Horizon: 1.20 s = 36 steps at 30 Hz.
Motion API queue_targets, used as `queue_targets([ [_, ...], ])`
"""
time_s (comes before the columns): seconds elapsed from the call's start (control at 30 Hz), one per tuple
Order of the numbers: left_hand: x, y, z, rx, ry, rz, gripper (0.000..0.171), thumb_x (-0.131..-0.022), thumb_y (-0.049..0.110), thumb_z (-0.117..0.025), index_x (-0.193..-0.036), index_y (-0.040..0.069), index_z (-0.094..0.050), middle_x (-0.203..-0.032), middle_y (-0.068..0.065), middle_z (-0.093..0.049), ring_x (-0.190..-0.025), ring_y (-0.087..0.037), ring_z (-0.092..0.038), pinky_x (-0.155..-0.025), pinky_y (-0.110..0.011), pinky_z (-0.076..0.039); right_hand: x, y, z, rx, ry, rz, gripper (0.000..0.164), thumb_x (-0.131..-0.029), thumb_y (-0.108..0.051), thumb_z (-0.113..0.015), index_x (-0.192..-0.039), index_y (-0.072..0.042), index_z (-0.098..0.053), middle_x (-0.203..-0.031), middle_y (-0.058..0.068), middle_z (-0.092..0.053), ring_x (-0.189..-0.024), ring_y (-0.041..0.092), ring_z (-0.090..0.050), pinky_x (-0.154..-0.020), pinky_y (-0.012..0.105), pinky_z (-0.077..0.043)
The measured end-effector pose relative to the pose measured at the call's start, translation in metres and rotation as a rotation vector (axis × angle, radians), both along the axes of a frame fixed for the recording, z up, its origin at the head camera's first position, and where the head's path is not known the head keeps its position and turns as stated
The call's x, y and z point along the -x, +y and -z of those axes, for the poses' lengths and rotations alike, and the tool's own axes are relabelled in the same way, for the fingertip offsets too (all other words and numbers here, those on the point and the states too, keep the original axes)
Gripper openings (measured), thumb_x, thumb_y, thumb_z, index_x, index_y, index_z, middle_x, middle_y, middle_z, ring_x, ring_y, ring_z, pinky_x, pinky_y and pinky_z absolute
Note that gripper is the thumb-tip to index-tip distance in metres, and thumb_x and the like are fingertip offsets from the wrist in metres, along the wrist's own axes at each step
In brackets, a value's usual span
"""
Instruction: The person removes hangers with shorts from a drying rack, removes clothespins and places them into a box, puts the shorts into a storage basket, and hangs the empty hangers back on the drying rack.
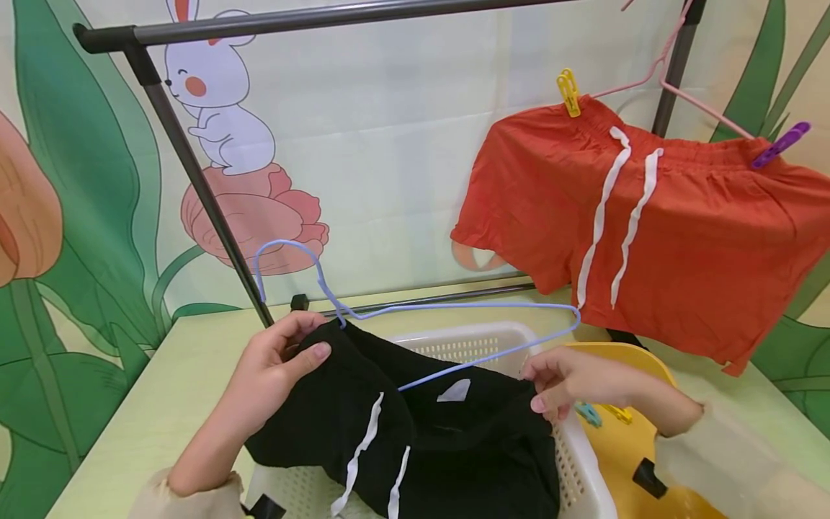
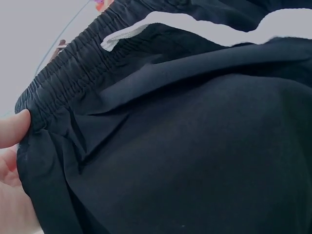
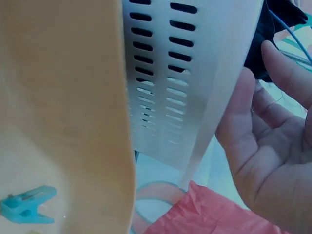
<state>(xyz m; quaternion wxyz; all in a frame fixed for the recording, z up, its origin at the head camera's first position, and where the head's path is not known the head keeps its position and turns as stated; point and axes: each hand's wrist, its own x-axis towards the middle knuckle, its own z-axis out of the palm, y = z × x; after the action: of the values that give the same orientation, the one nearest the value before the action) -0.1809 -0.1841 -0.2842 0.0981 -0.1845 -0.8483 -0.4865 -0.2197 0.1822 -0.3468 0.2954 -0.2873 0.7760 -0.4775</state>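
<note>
Black shorts (image 1: 467,461) with white drawstrings are held up by the waistband over a white basket (image 1: 586,468). My left hand (image 1: 269,371) pinches the waistband's left corner, thumb in front; the left wrist view shows the gathered elastic (image 2: 73,73) close up. At the waistband's other end, my right hand (image 1: 564,382) pinches the black cloth between thumb and fingers. A blue wire hanger (image 1: 454,305) sits partly inside the waist opening. Its hook rises above my left hand, and its right end sticks out above the shorts.
Orange-red shorts (image 1: 700,238) hang at the right from a pink hanger (image 1: 697,101) with a yellow clothespin (image 1: 568,92) and a purple clothespin (image 1: 781,145). A dark rack (image 1: 324,25) spans the back. A yellow basin (image 1: 622,461) holding clothespins stands beside the basket.
</note>
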Motion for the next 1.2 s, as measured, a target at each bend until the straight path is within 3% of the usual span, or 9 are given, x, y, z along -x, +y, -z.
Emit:
queue_targets([
  [0.17, 0.0, 0.003, 0.0, 0.012, 0.004, 0.014, 0.016, -0.084, 0.003, -0.056, -0.1, 0.0, -0.056, -0.085, 0.004, -0.055, -0.077, -0.005, -0.052, -0.069, -0.018, -0.045, -0.005, -0.003, -0.005, -0.076, 0.075, -0.027, 0.029, -0.081, -0.017, -0.062, -0.101, 0.002, -0.052, -0.074, 0.005, -0.054, -0.061, 0.012, -0.051, -0.054, 0.026, -0.046],
  [0.43, 0.0, 0.005, 0.001, 0.016, -0.019, 0.013, 0.018, -0.084, 0.005, -0.056, -0.102, 0.001, -0.056, -0.09, -0.003, -0.055, -0.08, -0.006, -0.051, -0.069, -0.02, -0.044, -0.013, 0.002, -0.023, -0.146, 0.189, -0.024, 0.035, -0.082, -0.022, -0.061, -0.11, -0.002, -0.053, -0.089, 0.004, -0.06, -0.083, 0.012, -0.056, -0.07, 0.024, -0.048],
  [0.8, 0.0, 0.006, 0.0, 0.01, -0.033, 0.012, 0.018, -0.085, 0.006, -0.056, -0.102, 0.001, -0.056, -0.09, -0.008, -0.055, -0.079, -0.008, -0.05, -0.069, -0.021, -0.044, -0.008, 0.021, -0.043, -0.084, 0.106, -0.052, 0.037, -0.084, -0.015, -0.058, -0.114, 0.005, -0.05, -0.093, 0.015, -0.059, -0.076, 0.012, -0.056, -0.068, 0.027, -0.048],
  [0.97, 0.0, 0.007, 0.0, 0.018, -0.037, 0.014, 0.02, -0.085, 0.006, -0.056, -0.104, 0.0, -0.055, -0.093, -0.008, -0.055, -0.082, -0.007, -0.051, -0.071, -0.02, -0.044, -0.003, 0.031, -0.048, -0.001, 0.085, -0.058, 0.035, -0.085, -0.009, -0.055, -0.114, 0.01, -0.047, -0.093, 0.008, -0.061, -0.073, 0.011, -0.057, -0.065, 0.03, -0.05],
  [1.1, 0.001, 0.007, -0.001, 0.018, -0.042, 0.026, 0.021, -0.085, 0.006, -0.056, -0.105, 0.0, -0.055, -0.094, -0.009, -0.056, -0.082, -0.006, -0.051, -0.072, -0.02, -0.045, 0.0, 0.036, -0.053, 0.052, 0.062, -0.057, 0.029, -0.086, -0.008, -0.053, -0.111, 0.006, -0.048, -0.096, 0.001, -0.062, -0.084, 0.014, -0.059, -0.069, 0.031, -0.05],
  [1.2, 0.001, 0.008, 0.0, 0.009, -0.047, 0.044, 0.021, -0.085, 0.006, -0.056, -0.105, -0.001, -0.055, -0.093, -0.01, -0.056, -0.081, -0.006, -0.052, -0.071, -0.02, -0.045, 0.002, 0.038, -0.056, 0.07, 0.043, -0.047, 0.028, -0.085, -0.01, -0.053, -0.111, 0.001, -0.05, -0.101, 0.004, -0.061, -0.094, 0.018, -0.059, -0.077, 0.031, -0.049],
])
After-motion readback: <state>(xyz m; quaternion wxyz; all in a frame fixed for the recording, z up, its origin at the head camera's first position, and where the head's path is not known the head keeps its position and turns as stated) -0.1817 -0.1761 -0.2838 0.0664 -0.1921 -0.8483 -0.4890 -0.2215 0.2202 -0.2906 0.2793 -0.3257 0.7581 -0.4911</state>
